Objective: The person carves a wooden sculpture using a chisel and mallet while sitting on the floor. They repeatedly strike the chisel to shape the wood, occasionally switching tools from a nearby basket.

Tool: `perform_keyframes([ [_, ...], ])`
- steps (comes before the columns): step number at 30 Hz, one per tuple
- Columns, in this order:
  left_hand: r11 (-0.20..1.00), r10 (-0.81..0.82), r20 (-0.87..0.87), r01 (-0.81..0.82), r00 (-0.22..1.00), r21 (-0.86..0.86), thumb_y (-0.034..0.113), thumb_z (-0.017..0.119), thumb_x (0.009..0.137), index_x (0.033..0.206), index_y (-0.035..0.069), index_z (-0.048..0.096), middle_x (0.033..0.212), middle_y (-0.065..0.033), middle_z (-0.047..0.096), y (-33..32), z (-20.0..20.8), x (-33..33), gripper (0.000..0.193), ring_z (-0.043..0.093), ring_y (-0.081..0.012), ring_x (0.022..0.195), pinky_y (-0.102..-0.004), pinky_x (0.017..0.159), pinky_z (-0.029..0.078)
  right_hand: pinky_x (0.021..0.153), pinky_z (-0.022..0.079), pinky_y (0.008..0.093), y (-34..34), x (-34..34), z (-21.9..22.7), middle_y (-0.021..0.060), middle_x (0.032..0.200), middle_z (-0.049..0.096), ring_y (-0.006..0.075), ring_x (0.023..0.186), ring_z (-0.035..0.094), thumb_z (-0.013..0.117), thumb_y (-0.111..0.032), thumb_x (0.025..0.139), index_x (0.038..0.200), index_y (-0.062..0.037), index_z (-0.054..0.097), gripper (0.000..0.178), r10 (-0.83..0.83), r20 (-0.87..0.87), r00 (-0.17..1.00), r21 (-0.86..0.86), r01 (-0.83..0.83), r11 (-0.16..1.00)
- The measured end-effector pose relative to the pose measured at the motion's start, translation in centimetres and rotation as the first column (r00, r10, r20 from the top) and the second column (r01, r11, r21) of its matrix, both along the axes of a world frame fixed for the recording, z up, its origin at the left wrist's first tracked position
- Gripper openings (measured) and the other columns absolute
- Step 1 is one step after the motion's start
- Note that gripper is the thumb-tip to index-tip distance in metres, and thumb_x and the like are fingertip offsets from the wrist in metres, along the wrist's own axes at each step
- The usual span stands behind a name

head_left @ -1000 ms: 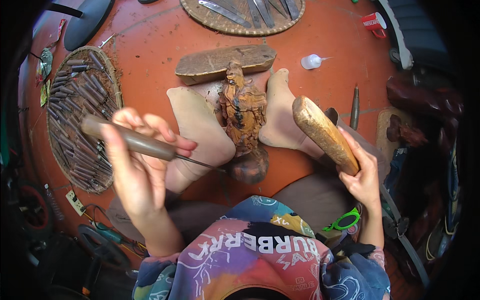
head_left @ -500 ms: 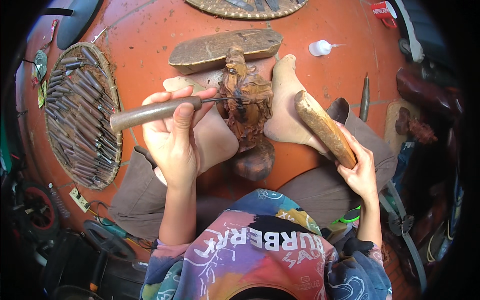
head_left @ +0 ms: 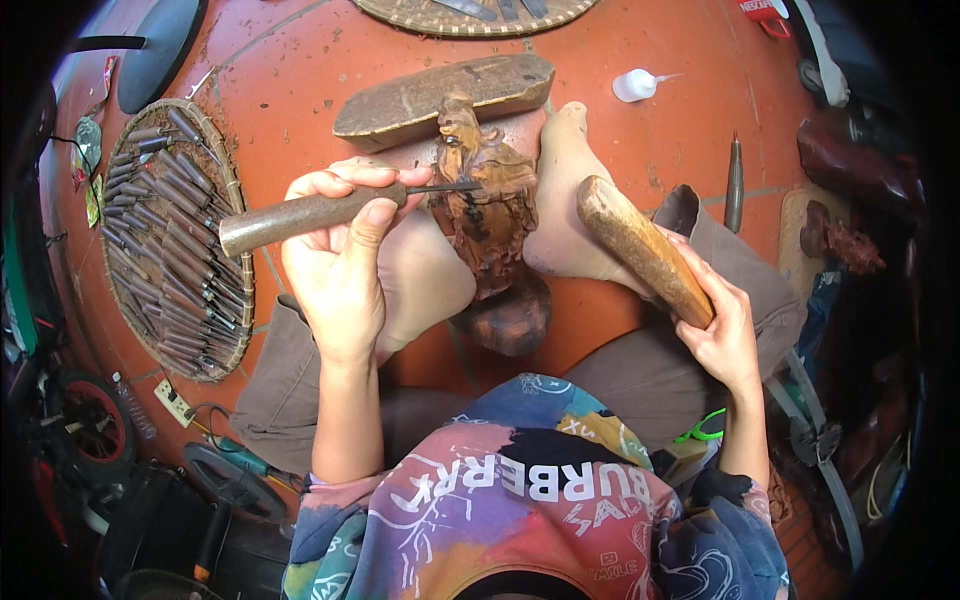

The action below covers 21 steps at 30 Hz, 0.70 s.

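My left hand [head_left: 340, 275] holds a wood chisel [head_left: 295, 220] by its brown round handle, thumb below and fingers curled over it. Its thin dark blade points right, with the tip over the middle of a carved wooden figure [head_left: 490, 225]; whether it touches the wood I cannot tell. The figure is brown, deeply cut and darkened in places, and lies between my bare feet [head_left: 570, 205]. In my right hand [head_left: 725, 335] is a wooden mallet [head_left: 640, 245], thick and club-like, slanting up to the left, apart from the chisel.
Left of me, a woven tray [head_left: 246, 290] bears many chisels. A long wooden block [head_left: 400, 108] lies beyond the figure. Farther right are a white squeeze bottle [head_left: 634, 86], a dark pointed tool [head_left: 735, 185] and a red mug [head_left: 768, 14]. A power strip [head_left: 173, 402] sits lower left.
My left fingers have curled more closely over the chisel handle, and its blade looks turned. The mallet stays in my right hand, nearly unmoved. The whole view has shifted slightly.
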<state>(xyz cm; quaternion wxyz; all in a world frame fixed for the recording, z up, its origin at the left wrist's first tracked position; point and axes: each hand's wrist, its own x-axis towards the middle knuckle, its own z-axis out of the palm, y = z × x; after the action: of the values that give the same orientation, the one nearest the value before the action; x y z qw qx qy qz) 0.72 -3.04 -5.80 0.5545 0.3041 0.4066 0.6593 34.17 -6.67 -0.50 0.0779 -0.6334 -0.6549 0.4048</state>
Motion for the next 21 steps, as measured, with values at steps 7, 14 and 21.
perform_keyframes([
  [7, 0.999, 0.01, -0.082, -0.006, 0.997, 0.048, -0.012, 0.058, 0.088, 0.105, 0.001, 0.046, 0.105, -0.017, 0.06, 0.1, 0.9, 0.6, 0.024, 0.065, -0.0299, 0.1, -0.0422, 0.093, 0.053, 0.102, 0.045, 0.0355, 0.1, -0.1, 0.0, 0.0179, 0.128, 0.061, 0.0327, 0.123, 0.056, 0.058, 0.012, 0.062, 0.133, -0.0075, 0.055, 0.073, -0.019, 0.002, 1.0, -0.022, 0.019, 1.0],
  [14, 0.995, 0.038, -0.148, -0.024, 0.988, 0.097, -0.013, 0.056, 0.088, 0.105, 0.0, 0.046, 0.105, -0.0175, 0.06, -0.2, 1.3, 1.6, 0.024, 0.064, -0.0288, 0.1, -0.0424, 0.093, 0.053, 0.101, 0.045, 0.0356, 0.0, 0.1, -0.1, 0.0182, 0.127, 0.061, 0.0331, 0.122, 0.056, 0.058, 0.011, 0.062, 0.132, -0.0067, 0.055, 0.072, -0.021, 0.016, 1.0, -0.031, 0.022, 0.999],
  [21, 0.998, 0.014, -0.049, -0.011, 0.999, 0.066, -0.011, 0.057, 0.089, 0.105, 0.001, 0.046, 0.105, -0.0164, 0.059, -0.1, 0.1, 0.7, 0.023, 0.065, -0.0305, 0.1, -0.0391, 0.089, 0.055, 0.095, 0.048, 0.0367, 0.8, 0.3, 0.4, 0.0185, 0.121, 0.063, 0.0353, 0.115, 0.06, 0.059, 0.009, 0.061, 0.135, -0.0094, 0.054, 0.077, 0.03, -0.014, 0.999, -0.026, -0.03, 0.999],
])
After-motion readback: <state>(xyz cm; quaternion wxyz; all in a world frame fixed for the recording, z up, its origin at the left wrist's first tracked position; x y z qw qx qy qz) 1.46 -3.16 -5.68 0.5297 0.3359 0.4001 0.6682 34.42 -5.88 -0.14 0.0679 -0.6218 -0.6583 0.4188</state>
